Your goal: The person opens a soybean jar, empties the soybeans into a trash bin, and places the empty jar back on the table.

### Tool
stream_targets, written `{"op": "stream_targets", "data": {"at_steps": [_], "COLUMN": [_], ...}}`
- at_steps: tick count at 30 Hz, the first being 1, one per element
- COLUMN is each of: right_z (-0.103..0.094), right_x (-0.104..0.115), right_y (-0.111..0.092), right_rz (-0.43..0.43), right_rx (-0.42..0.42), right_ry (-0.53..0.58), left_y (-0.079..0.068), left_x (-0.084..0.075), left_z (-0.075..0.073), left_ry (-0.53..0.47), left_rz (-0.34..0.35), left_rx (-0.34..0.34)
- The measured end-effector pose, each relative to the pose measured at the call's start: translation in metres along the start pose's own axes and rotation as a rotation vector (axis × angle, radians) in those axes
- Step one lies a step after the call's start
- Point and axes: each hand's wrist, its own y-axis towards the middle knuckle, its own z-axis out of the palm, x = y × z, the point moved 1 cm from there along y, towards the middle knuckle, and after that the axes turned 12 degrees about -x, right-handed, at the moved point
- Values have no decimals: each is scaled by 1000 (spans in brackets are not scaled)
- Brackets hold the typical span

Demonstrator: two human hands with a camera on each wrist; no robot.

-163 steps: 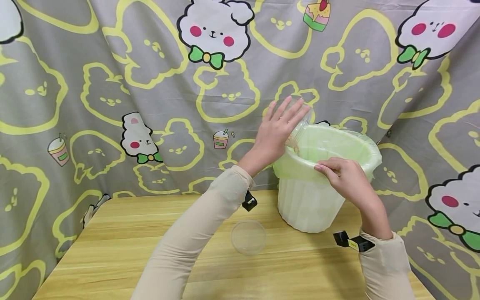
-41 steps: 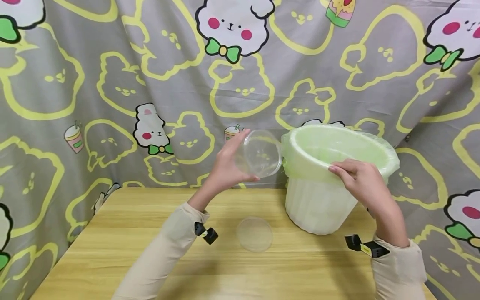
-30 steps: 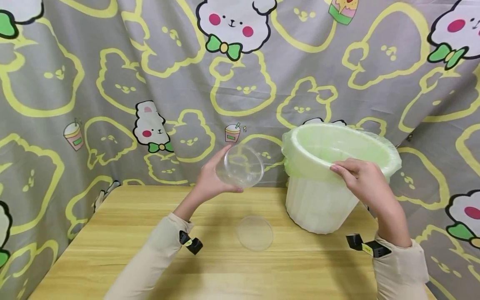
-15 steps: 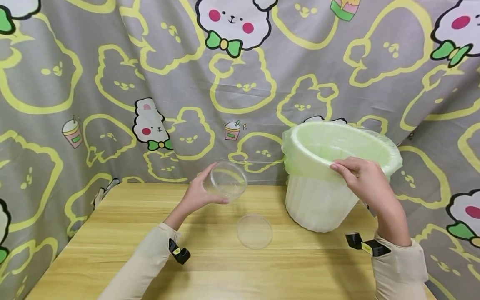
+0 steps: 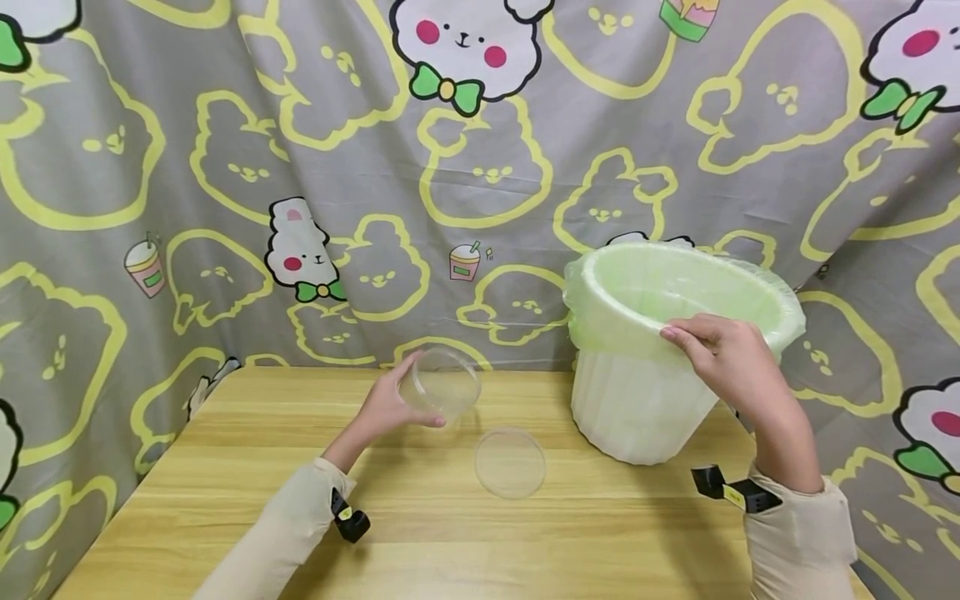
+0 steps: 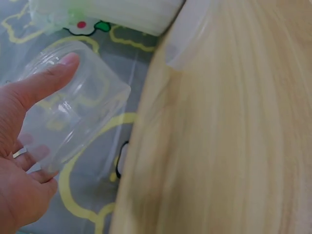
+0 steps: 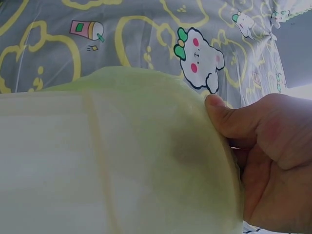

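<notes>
My left hand holds a clear round plastic tub, tilted, its mouth facing right, low over the back of the table. In the left wrist view the thumb lies along one side of the tub and fingers show through its wall; it looks empty. A clear round lid lies flat on the table, just right of and nearer than the tub. My right hand pinches the front rim of a white trash can, thumb outside, over the pale green bin liner folded over the rim.
The wooden table ends at a grey curtain printed with cartoon animals, which hangs close behind it. The trash can stands at the back right, slightly tilted. A black wrist camera sits on the left sleeve, another on the right.
My left hand first tipped the tub over the trash can's rim, then carried it left and down towards the table. My right hand has stayed on the rim.
</notes>
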Motion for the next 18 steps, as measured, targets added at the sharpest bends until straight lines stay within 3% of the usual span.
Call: {"op": "stream_targets", "data": {"at_steps": [10,18], "right_z": [-1,-1], "right_x": [1,1], "right_y": [0,0], "right_rz": [-2,2], "right_rx": [-1,3], "right_ry": [3,-1], "left_y": [-10,-15], "left_x": [15,26], "left_z": [6,8], "left_ry": [22,2], "left_rz": [-56,-59], "left_rx": [30,57]}}
